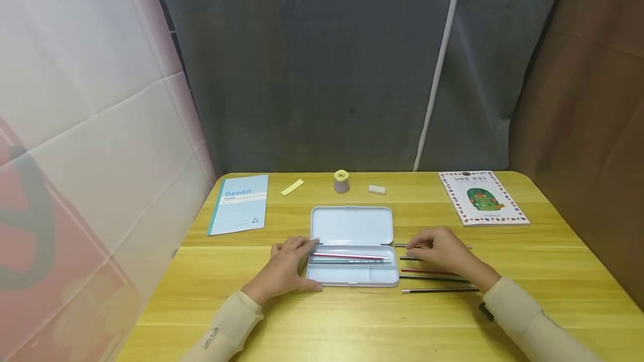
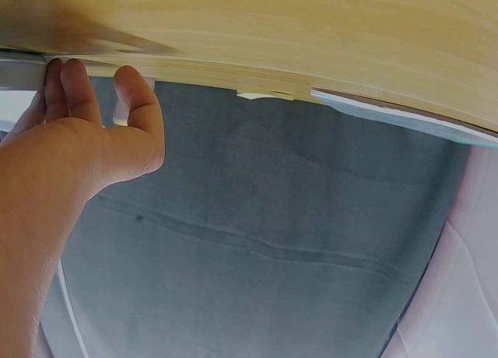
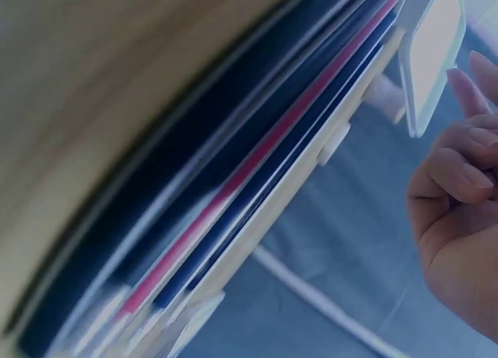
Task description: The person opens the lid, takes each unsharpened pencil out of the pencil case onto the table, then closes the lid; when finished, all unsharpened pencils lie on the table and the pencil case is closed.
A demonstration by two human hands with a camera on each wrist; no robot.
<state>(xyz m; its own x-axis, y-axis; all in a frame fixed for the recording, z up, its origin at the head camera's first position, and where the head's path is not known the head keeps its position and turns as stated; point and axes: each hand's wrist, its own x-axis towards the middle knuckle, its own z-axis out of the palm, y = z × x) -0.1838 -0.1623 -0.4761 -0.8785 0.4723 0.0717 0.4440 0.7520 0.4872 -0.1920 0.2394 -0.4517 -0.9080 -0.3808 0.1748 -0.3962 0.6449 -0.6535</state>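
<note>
Loading pencils [image 1: 440,290] into the case [image 1: 352,284] appears to be the step in hand. In the head view, the case lies open at the lower centre of the frame, its lid [image 1: 352,225] folded back above; it is pale blue-white and rectangular, with rounded corners and a divided front compartment [image 1: 337,274]. Red and grey pencils lie lengthwise in the rear compartment [image 1: 372,250]. The left hand [image 1: 284,268], thumb and fingers spread wide, is at the case's left edge. The right hand [image 1: 445,251], fingers bent and narrow, is right of centre over loose pencils, several dark and one red; whether it pinches one cannot be told. The next move probably calls for laying one pencil parallel to those inside while the left hand steadies the case. In the left wrist view, the left fingertips lie at the case's edge, upper left. In the right wrist view, blurred pencils run diagonally from lower left to upper right; the right hand, at the right edge, shows curled fingers and no visible pencil.
</note>
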